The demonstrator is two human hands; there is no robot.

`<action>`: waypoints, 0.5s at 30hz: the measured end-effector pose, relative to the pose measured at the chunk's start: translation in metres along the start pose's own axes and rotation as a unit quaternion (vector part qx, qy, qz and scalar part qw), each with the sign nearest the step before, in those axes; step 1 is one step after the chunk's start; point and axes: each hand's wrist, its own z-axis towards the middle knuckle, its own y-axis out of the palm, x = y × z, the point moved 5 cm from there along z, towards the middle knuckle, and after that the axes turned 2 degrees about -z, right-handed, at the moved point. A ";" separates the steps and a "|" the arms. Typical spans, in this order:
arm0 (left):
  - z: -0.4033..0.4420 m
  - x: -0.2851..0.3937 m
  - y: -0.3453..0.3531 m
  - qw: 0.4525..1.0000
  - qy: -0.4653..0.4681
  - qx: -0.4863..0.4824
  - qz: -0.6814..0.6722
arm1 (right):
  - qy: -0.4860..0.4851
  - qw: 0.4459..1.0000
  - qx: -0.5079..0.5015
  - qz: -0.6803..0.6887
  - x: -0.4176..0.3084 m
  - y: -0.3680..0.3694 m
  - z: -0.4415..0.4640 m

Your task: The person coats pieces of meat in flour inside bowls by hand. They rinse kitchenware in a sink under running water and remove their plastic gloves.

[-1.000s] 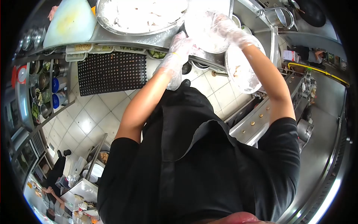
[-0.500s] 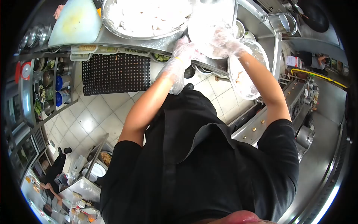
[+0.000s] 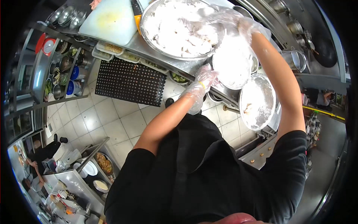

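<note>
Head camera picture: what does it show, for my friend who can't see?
A clear-gloved right hand is over the edge of a large metal bowl of white-coated pieces; the gloved left hand is beside a white-filled container. A pale cutting board lies on the counter.

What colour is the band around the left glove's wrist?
Yellow; the band shows best in the head view, the only one.

From here, the right hand is blurred over the right of the basin; left of the basin, the cutting board runs out of sight.
</note>
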 end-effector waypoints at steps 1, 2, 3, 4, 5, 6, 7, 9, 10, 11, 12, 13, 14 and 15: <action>-0.001 0.005 0.003 1.000 0.003 -0.001 0.001 | -0.008 1.000 0.011 0.017 -0.011 -0.001 0.010; -0.002 0.006 0.004 1.000 -0.001 0.000 0.001 | -0.009 0.999 0.020 0.037 -0.020 -0.005 0.014; -0.004 0.005 0.005 1.000 -0.007 0.001 0.001 | -0.009 0.998 0.029 0.062 -0.021 -0.009 0.015; -0.005 0.005 0.005 1.000 -0.010 0.000 0.002 | -0.005 0.994 0.036 0.099 -0.021 -0.013 0.011; -0.006 0.006 0.005 1.000 -0.001 0.003 0.003 | 0.012 0.988 0.042 0.147 -0.015 -0.015 0.001; -0.005 0.005 0.003 1.000 0.008 0.005 0.004 | 0.037 0.979 0.039 0.195 -0.002 -0.014 -0.013; -0.001 0.002 0.001 1.000 0.005 0.014 0.006 | 0.064 0.967 0.035 0.246 0.015 -0.009 -0.030; -0.005 0.012 0.003 1.000 -0.007 0.011 -0.011 | 0.032 0.978 -0.094 -0.181 0.057 0.021 -0.055; -0.008 0.009 0.003 0.999 -0.023 0.009 -0.030 | 0.021 0.910 -0.159 -0.382 0.084 0.042 -0.075; 0.004 -0.006 -0.004 0.993 -0.024 -0.052 -0.100 | 0.041 0.912 -0.163 -0.374 0.113 0.066 -0.099; 0.004 -0.010 -0.002 0.990 -0.018 -0.075 -0.118 | 0.058 0.946 -0.108 -0.301 0.140 0.090 -0.123; 0.001 -0.005 0.003 0.993 -0.005 -0.053 -0.110 | 0.072 0.969 -0.048 -0.231 0.161 0.102 -0.143; -0.001 -0.001 0.003 0.996 -0.004 -0.067 -0.057 | 0.087 0.969 -0.046 -0.228 0.180 0.106 -0.155; -0.002 0.001 0.004 0.997 -0.021 -0.050 -0.057 | 0.031 0.983 0.009 -0.181 0.190 0.102 -0.157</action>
